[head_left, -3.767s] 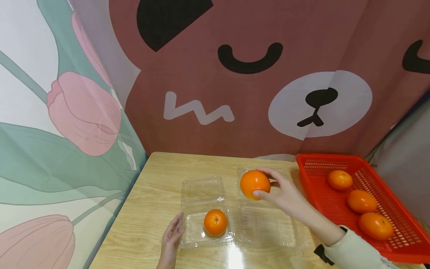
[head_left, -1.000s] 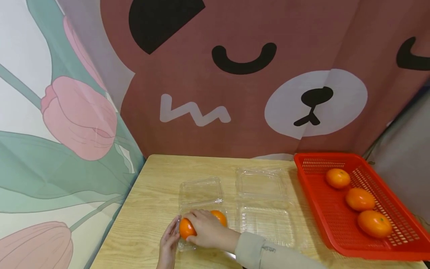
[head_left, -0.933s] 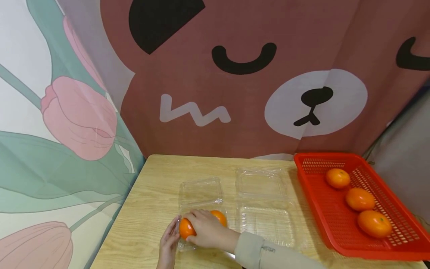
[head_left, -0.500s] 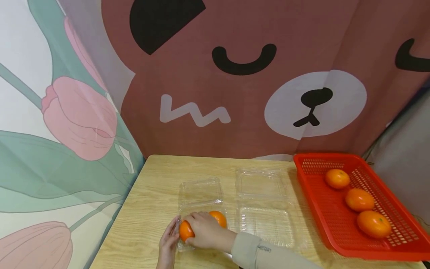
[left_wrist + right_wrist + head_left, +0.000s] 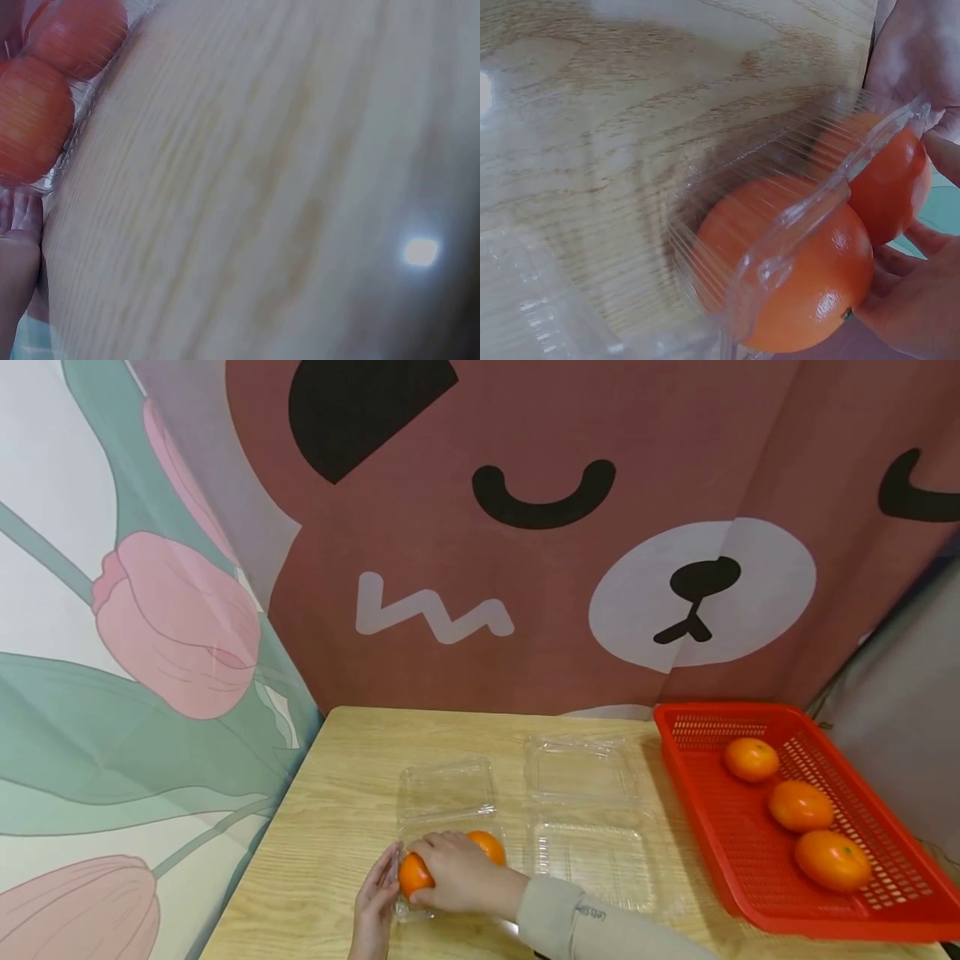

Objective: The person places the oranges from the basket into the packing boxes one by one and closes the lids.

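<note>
In the head view my right hand (image 5: 461, 868) grips an orange (image 5: 415, 876) from above, in the front half of the left clear plastic clamshell box (image 5: 447, 787), its lid lying back. A second orange (image 5: 489, 847) sits right beside it, partly hidden behind my hand. My left hand (image 5: 375, 900) rests its fingers against the box's left side. The right wrist view shows both oranges (image 5: 787, 262) side by side within the ribbed plastic wall, with right fingers (image 5: 907, 262) at the farther one. In the left wrist view, fingertips (image 5: 21, 211) touch the box's edge.
A second clear clamshell box (image 5: 592, 864) lies unfolded to the right on the wooden table (image 5: 360, 752). Beyond it stands a red basket (image 5: 701, 827) with 3 oranges (image 5: 801, 806). A printed curtain (image 5: 555, 602) hangs behind the table.
Since the earliest frame my right hand has brought the orange left and down into the left box, beside the other. In the last second both hands have barely moved.
</note>
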The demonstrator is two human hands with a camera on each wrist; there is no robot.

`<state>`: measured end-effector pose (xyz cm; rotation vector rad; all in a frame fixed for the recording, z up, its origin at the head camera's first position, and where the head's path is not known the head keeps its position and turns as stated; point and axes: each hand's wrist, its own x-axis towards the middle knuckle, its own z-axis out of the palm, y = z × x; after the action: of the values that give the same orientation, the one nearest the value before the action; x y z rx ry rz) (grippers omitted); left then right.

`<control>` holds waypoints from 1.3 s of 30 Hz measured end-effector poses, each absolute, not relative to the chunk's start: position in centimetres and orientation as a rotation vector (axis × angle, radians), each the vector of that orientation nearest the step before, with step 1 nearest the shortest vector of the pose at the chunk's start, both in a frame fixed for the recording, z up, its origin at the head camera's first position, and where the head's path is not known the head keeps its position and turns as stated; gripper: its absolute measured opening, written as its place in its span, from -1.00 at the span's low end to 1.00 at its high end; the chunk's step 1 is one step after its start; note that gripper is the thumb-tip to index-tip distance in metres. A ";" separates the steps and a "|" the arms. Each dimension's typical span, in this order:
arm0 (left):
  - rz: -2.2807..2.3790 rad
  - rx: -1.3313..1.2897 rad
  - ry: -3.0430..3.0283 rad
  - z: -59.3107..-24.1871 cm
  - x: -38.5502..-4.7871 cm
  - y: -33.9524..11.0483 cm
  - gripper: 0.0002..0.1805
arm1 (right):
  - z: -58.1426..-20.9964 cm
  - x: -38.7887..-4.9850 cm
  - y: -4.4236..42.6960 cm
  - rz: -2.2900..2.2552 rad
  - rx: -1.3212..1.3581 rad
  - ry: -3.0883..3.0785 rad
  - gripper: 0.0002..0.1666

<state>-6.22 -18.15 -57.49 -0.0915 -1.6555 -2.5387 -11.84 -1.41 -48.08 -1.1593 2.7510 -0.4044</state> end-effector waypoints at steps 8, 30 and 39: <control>-2.525 -0.054 -1.692 -57.3 -6.2 -18.2 -0.44 | -46.7 -12.8 -1.2 -0.479 -1.243 2.772 -0.35; -2.543 -0.065 -1.635 -57.4 -6.2 -18.0 -0.45 | -46.8 -18.2 1.3 -0.616 -0.903 2.863 -0.43; -2.491 0.074 -1.744 -57.0 -6.2 -17.8 -0.40 | -47.7 -20.1 3.1 -0.747 -0.709 2.913 -0.45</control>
<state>-6.17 -17.78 -56.99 0.0742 -1.7435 -2.4912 -20.09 3.12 -47.72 -0.7092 2.9129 -0.7465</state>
